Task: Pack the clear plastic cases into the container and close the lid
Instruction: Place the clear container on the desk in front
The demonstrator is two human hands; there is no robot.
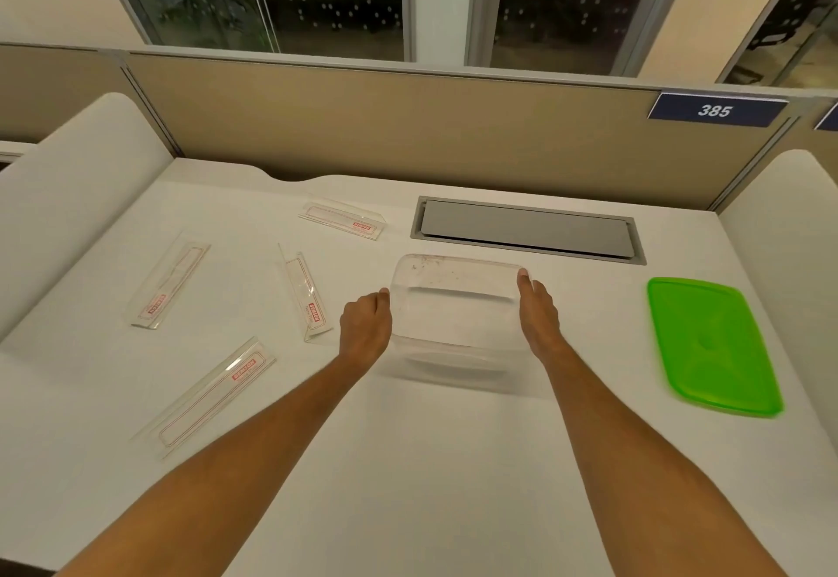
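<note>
A clear rectangular container (455, 304) stands open at the middle of the white desk. My left hand (366, 327) grips its left side and my right hand (537, 318) presses on its right side. Its green lid (712, 347) lies flat to the right, apart from it. Several long clear plastic cases with red print lie to the left: one at the back (342, 219), one beside my left hand (304, 293), one at far left (170, 279), and one at front left (213, 395). The container holds nothing.
A grey cable hatch (528, 229) is set into the desk behind the container. A tan partition (408, 123) with a "385" sign (715, 110) closes the back, and white side dividers (68, 195) stand left and right.
</note>
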